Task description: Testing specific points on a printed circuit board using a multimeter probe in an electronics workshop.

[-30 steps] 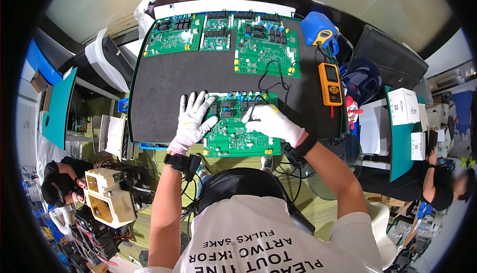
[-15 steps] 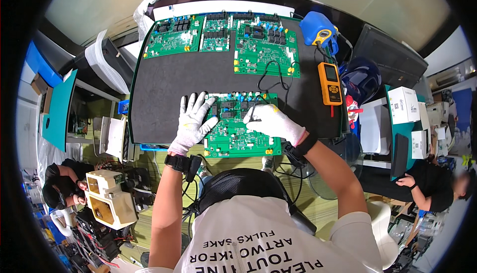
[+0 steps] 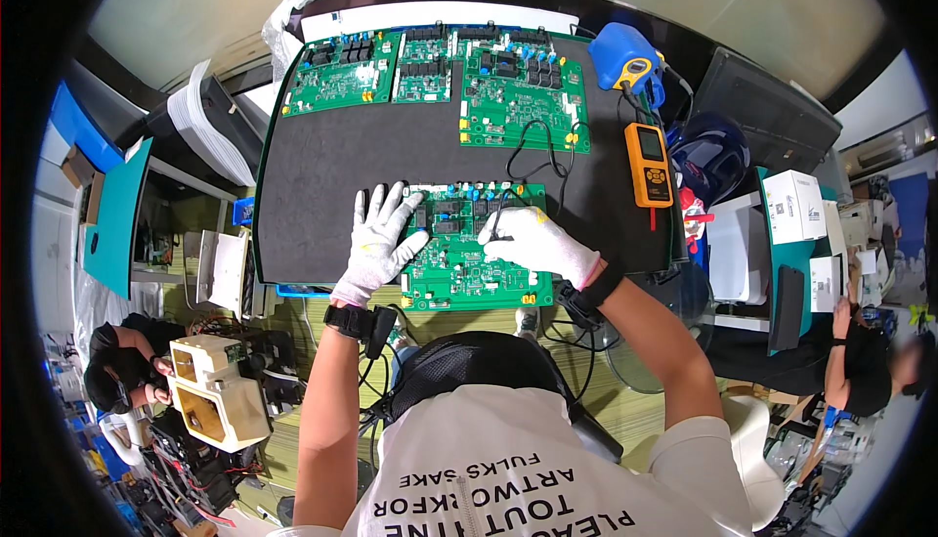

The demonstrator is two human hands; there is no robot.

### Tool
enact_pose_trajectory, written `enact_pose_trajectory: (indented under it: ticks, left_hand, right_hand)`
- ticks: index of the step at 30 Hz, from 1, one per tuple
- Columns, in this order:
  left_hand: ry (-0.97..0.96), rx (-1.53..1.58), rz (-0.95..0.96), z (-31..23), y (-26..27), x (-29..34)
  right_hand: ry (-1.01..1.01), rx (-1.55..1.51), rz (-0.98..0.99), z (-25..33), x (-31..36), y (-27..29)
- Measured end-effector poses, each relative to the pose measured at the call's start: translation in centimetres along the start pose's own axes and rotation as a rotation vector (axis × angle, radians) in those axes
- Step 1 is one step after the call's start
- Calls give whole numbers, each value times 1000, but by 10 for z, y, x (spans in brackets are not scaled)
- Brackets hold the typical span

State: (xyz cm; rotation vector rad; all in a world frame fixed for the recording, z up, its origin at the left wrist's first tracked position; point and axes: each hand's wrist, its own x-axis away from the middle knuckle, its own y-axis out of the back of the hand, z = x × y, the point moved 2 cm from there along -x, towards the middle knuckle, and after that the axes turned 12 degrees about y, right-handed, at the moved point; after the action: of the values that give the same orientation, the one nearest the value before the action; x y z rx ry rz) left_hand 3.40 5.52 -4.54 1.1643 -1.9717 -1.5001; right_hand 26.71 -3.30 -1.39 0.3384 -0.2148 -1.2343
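Note:
A green circuit board (image 3: 469,278) lies at the near edge of the dark mat, with black block components and blue parts on its far half. My left hand (image 3: 379,239), in a white glove, lies flat with fingers spread over the board's left edge. Above the board's right half, my gloved right hand (image 3: 532,239) is closed in a pinch. A black cord (image 3: 510,161) loops across the mat to that hand. It seems to belong to a thin corded tool in the fingers, whose tip and body are mostly hidden.
More green boards (image 3: 523,107) lie along the mat's (image 3: 322,166) far side. An orange handheld meter (image 3: 649,166) and a blue device (image 3: 625,56) with a yellow-ringed dial stand at right. White boxes (image 3: 793,207) sit on a side table. Co-workers (image 3: 860,356) are at both sides.
My hands and the board have stayed practically still. At the right, the co-worker's arm has moved up toward the white boxes.

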Motion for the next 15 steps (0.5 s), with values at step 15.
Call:
enact_pose_trajectory:
  ticks: [15]
  left_hand:
    - [-1, 21, 4, -2, 3, 0]
  right_hand:
    - [94, 65, -14, -4, 0, 1]
